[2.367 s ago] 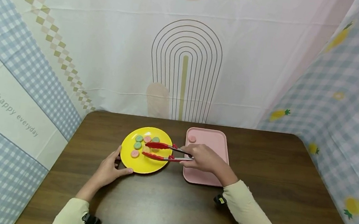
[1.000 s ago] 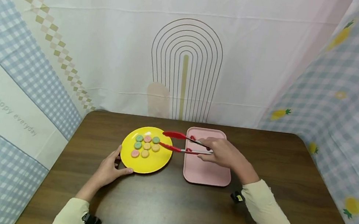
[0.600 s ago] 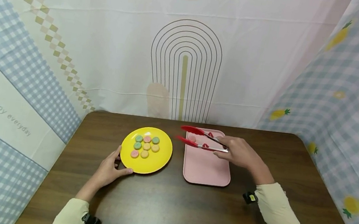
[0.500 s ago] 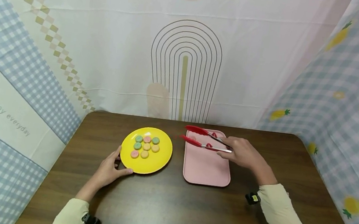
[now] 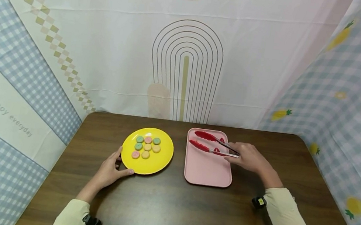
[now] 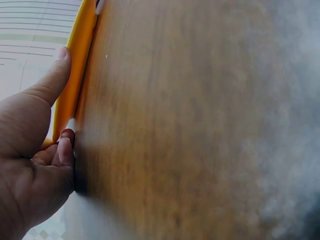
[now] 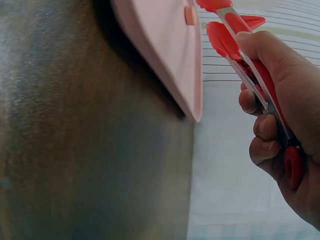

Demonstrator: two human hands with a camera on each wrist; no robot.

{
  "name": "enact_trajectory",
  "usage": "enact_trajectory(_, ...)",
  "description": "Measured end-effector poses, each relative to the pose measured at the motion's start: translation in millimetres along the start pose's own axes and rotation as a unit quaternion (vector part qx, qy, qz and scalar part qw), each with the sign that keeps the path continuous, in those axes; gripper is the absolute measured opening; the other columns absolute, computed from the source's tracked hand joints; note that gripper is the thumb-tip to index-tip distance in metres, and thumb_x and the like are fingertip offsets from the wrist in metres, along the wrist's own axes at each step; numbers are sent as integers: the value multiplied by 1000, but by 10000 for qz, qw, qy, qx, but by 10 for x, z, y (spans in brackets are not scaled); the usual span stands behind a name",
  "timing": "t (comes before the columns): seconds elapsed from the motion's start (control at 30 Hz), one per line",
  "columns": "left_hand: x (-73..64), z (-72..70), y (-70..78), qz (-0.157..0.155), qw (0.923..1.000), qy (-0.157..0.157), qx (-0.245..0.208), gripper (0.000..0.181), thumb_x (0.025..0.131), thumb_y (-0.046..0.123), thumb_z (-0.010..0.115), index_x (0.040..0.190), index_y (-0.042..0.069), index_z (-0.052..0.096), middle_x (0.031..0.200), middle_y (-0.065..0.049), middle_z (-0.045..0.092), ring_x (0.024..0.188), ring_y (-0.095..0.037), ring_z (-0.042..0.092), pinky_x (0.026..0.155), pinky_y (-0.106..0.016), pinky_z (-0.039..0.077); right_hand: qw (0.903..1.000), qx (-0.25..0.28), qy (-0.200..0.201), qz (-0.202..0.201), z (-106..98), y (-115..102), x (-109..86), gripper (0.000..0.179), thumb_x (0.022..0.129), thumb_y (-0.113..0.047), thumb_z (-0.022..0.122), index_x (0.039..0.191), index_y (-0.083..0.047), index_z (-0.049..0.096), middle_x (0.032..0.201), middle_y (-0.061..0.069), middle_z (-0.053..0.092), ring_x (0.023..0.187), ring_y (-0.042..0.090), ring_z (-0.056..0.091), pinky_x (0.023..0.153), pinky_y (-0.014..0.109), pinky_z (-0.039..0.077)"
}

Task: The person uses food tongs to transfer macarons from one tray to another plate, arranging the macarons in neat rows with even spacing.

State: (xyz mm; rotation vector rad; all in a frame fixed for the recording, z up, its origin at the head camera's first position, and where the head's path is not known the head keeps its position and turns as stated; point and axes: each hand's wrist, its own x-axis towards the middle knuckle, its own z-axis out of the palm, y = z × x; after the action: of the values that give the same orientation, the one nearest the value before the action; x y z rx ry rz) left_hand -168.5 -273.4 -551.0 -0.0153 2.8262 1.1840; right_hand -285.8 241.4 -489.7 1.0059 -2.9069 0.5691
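My left hand [image 5: 109,169] holds the rim of a round yellow plate [image 5: 157,166]; in the left wrist view the thumb lies along the plate's edge and the fingers curl beneath it. Several small round button-like pieces, pink, green [image 5: 138,146] and yellow [image 5: 145,154], lie on the plate. My right hand [image 5: 249,157] grips metal tongs [image 5: 224,154] with red tips, pointing left above the pink tray [image 5: 208,173]. The tongs' arms stand apart, with nothing seen clamped between them. A pink round piece [image 7: 190,15] sits on the tray, mostly hidden behind the tongs in the head view.
Plate and tray stand side by side toward the back of a dark brown wooden table [image 5: 156,206]. A patterned white cloth [image 5: 122,65] hangs behind the table. Blue checked cloths hang at both sides.
The tongs have gone from over the yellow plate to above the pink tray, moving right with my right hand. My left hand has stayed on the plate, and its pieces look unmoved.
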Motion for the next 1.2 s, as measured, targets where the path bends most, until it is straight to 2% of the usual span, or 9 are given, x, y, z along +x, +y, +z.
enact_trajectory(0.17,10,2,-7,-6,10000,6,2,117,83,51,82,162,-1,15,131,-18,56,113,-28,56,97,-46,50,10000,78,-16,29,66,24,2,57,89,-36,80,128,3,69,107,15,73,84,21,63,76,43,55)
enact_trajectory(0.33,14,7,-11,32,10000,19,-2,117,82,51,83,163,0,15,129,-16,57,112,-26,56,96,-46,51,9996,128,-133,223,85,15,10,60,90,-37,79,130,6,67,116,20,71,91,24,65,81,48,56)
enact_trajectory(0.53,16,8,-10,109,9999,56,-52,117,82,49,84,163,0,15,124,-13,58,109,-24,56,92,-43,50,9980,181,-343,497,93,17,28,61,91,-38,78,133,4,65,115,19,71,85,22,59,74,40,53)
enact_trajectory(0.8,23,5,-23,101,9999,54,-6,117,82,51,83,163,0,15,123,-12,58,109,-24,56,92,-42,50,9972,200,-484,534,124,44,19,60,93,-38,76,134,4,65,112,16,71,81,20,56,70,37,49)
enact_trajectory(1.0,18,4,-27,102,9999,30,15,117,82,52,82,162,-1,15,125,-14,58,110,-24,56,92,-43,51,9960,221,-563,665,135,37,-4,61,93,-40,75,135,3,65,110,15,70,82,20,56,70,36,49)
enact_trajectory(1.2,9,0,-28,118,9999,-5,-9,116,83,51,82,162,-1,15,126,-15,57,110,-25,56,93,-44,51,9968,114,-511,609,144,39,-28,61,94,-42,74,135,2,64,114,17,70,83,20,57,72,38,51)
